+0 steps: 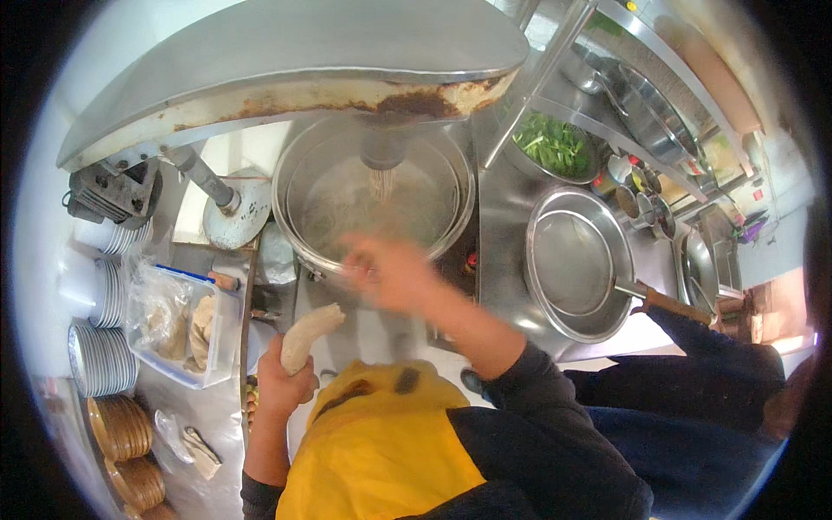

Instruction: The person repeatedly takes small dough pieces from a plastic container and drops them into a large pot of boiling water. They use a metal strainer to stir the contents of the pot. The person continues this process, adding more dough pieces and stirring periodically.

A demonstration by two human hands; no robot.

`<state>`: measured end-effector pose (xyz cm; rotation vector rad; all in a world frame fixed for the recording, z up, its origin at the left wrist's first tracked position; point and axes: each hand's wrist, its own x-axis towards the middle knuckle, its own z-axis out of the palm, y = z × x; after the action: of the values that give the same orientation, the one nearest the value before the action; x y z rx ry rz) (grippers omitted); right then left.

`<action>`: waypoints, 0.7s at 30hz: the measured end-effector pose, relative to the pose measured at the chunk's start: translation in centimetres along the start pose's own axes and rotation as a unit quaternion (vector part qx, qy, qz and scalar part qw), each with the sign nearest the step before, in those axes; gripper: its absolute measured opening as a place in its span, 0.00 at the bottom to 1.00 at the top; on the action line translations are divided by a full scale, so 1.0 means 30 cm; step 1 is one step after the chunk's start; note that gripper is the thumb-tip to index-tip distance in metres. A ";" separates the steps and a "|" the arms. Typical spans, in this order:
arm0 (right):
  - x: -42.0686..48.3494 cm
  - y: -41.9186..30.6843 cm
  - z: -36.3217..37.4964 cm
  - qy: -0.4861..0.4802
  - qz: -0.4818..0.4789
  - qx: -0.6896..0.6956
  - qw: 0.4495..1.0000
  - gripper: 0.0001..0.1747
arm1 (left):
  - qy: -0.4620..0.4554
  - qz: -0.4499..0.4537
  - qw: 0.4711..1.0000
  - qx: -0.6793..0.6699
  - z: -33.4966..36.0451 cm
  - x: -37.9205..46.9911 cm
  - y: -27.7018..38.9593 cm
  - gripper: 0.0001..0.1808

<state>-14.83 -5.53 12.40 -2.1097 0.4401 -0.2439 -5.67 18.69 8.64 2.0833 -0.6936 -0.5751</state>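
My left hand (284,379) is closed around a thick roll of pale dough (311,335), which sticks up at a tilt. Over the near rim of a large steel pot (463,227) is my right hand (383,266), blurred by motion; whether its fingers hold anything cannot be told. Strands of noodles (382,185) hang from a metal outlet (382,151) above the pot, under the rust-stained edge of a machine (416,104). Cloudy liquid fills the pot's lower part.
On the left stand stacked plates (104,361), brown bowls (123,432) and a plastic container (227,338) with bagged dough. At right are a steel basin (627,253) with a wooden-handled strainer (676,304), a bowl of chopped greens (552,144) and another person's dark sleeve (721,351).
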 end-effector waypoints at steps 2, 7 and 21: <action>-0.043 -0.036 0.173 -0.021 -0.086 0.006 0.996 0.22 | -0.013 0.037 0.999 -0.001 -0.004 0.009 0.019 0.11; -0.064 -0.076 0.259 -0.015 -0.045 0.131 0.990 0.21 | -0.045 0.043 0.996 0.056 -0.046 0.029 0.030 0.14; 0.057 -0.143 0.461 0.154 -0.109 0.046 0.981 0.10 | 0.069 0.225 0.926 0.296 -0.115 0.103 -0.022 0.31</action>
<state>-7.67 6.55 8.49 -2.0351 0.3680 -0.7109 -1.08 18.96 9.48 2.3534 -1.3369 0.0613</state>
